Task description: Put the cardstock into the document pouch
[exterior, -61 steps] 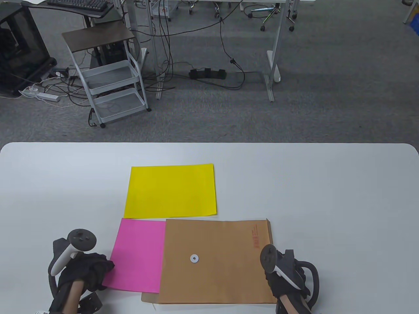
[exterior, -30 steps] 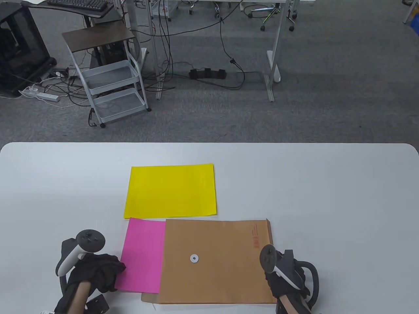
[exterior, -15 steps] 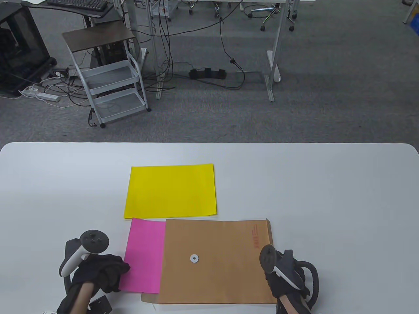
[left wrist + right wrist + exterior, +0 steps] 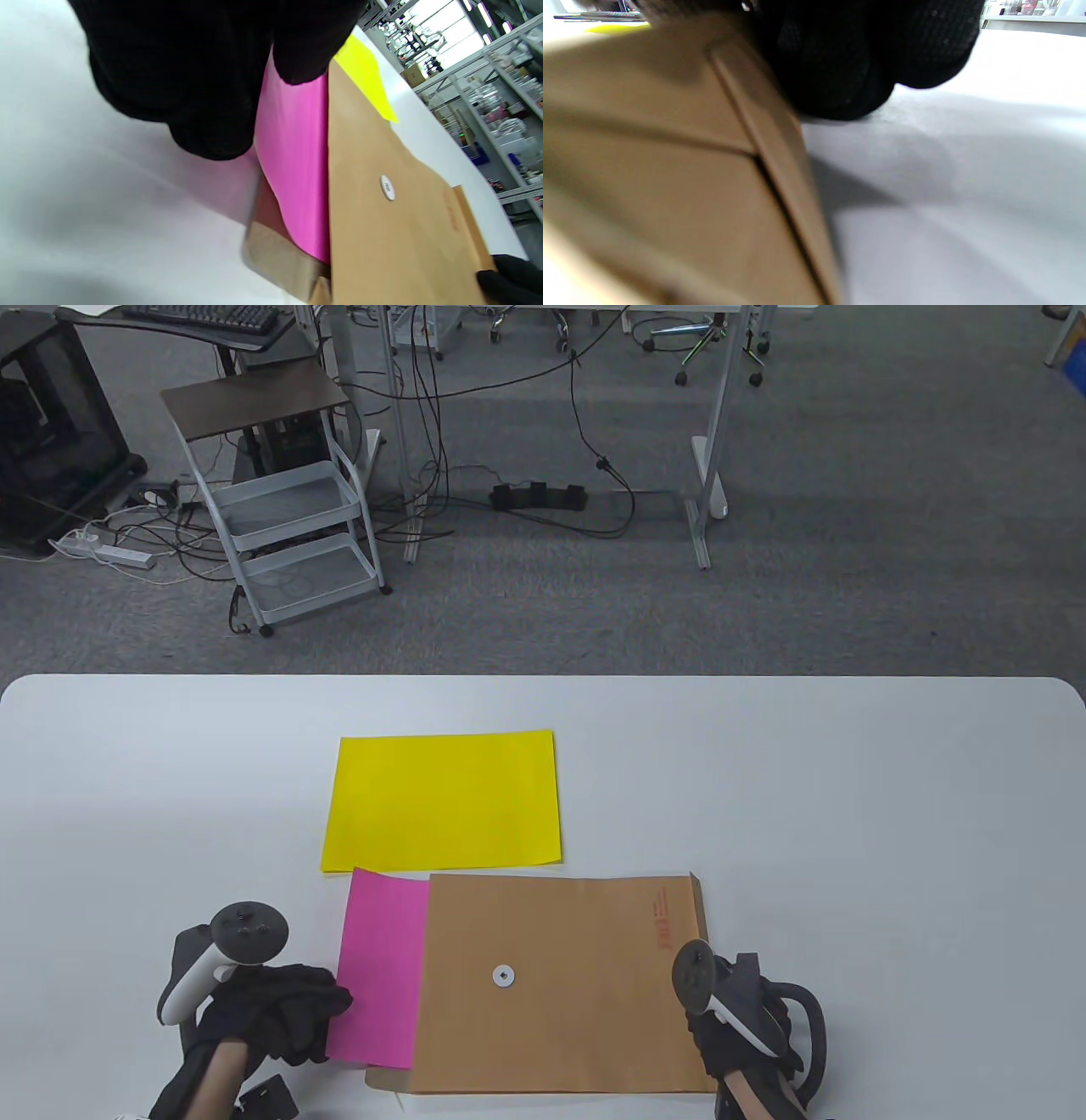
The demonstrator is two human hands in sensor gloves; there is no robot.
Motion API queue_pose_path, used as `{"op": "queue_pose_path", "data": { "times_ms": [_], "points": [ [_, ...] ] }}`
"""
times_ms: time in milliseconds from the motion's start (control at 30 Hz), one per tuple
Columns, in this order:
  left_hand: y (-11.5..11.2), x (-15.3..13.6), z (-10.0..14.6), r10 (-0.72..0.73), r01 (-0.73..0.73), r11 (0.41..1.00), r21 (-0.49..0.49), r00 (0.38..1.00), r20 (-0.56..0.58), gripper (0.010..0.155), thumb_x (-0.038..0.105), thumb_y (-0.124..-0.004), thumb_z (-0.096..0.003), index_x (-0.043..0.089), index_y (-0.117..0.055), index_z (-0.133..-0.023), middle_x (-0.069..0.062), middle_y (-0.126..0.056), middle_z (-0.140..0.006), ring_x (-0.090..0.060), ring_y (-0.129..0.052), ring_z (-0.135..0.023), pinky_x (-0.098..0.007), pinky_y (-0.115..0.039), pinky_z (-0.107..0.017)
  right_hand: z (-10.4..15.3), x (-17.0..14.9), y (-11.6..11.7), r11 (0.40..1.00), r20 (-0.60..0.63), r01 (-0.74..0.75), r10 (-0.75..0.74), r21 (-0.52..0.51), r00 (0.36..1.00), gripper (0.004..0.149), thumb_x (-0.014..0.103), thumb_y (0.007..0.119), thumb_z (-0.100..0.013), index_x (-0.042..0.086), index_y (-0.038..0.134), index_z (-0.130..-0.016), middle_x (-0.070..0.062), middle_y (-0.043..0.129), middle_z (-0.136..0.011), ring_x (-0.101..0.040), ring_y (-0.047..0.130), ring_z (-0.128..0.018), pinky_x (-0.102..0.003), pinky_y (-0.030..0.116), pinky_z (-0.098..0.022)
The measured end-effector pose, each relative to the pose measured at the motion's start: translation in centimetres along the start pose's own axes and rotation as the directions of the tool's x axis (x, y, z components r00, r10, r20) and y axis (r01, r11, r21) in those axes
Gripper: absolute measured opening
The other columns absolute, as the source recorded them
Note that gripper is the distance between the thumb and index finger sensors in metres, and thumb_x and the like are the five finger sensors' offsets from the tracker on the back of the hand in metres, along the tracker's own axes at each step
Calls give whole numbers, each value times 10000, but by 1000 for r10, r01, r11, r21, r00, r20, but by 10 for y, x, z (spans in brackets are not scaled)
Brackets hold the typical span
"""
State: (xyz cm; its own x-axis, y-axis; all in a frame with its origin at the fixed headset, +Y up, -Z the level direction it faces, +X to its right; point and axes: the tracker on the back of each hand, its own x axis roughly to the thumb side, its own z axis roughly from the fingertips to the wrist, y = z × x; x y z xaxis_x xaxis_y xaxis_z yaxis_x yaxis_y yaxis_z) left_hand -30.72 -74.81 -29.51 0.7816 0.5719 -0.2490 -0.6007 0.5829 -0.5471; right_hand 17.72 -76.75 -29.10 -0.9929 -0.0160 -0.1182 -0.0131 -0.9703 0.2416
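1. Left hand [image 4: 271, 1010] sits at the left edge of the pink sheet [image 4: 382, 967], and the wrist view shows gloved fingers curled onto that edge, so it's gripping the card; my guess is that's the pushing end, feeding it sideways into the envelope
2. Right hand [image 4: 747, 1027] is parked at the envelope's [image 4: 560, 984] right end, probably pinning it so it doesn't slide while the card goes in; the tracker and blur hide the fingers, so I can't tell if it's gripping or just pressing flat
3. The pink sheet is partly tucked into the envelope's left opening, with a strip showing between left hand and envelope mouth
4. A yellow sheet [image 4: 443, 802] lies flat on the tabletop [image 4: 848, 814] just behind both, touched by neither hand, looks like it's waiting its turn
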Motion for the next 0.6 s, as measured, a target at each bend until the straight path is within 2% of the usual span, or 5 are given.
{"op": "queue_pose_path", "data": {
  "times_ms": [333,600],
  "points": [
    [-7,10,2,17,-17,1000,4,999,38,441,275,-773,-651,-33,-822,-963,-135,-1036,-740,-201,-1139,-478,-340,-961,-396,1,2,0,1000,7,-27,27,-9,1000,295,166,650,-759,-41,640,-969,-147,850,-688,-197,952,-464,-430,802,-430],
    [-19,18,0,1,1,999,-33,999,37,457,281,-767,-654,-36,-802,-983,-145,-1026,-765,-209,-1137,-498,-343,-959,-408,1,3,0,1000,8,-28,28,-10,1000,295,166,650,-759,-41,641,-968,-148,850,-688,-198,952,-464,-430,802,-430]
  ]
}}
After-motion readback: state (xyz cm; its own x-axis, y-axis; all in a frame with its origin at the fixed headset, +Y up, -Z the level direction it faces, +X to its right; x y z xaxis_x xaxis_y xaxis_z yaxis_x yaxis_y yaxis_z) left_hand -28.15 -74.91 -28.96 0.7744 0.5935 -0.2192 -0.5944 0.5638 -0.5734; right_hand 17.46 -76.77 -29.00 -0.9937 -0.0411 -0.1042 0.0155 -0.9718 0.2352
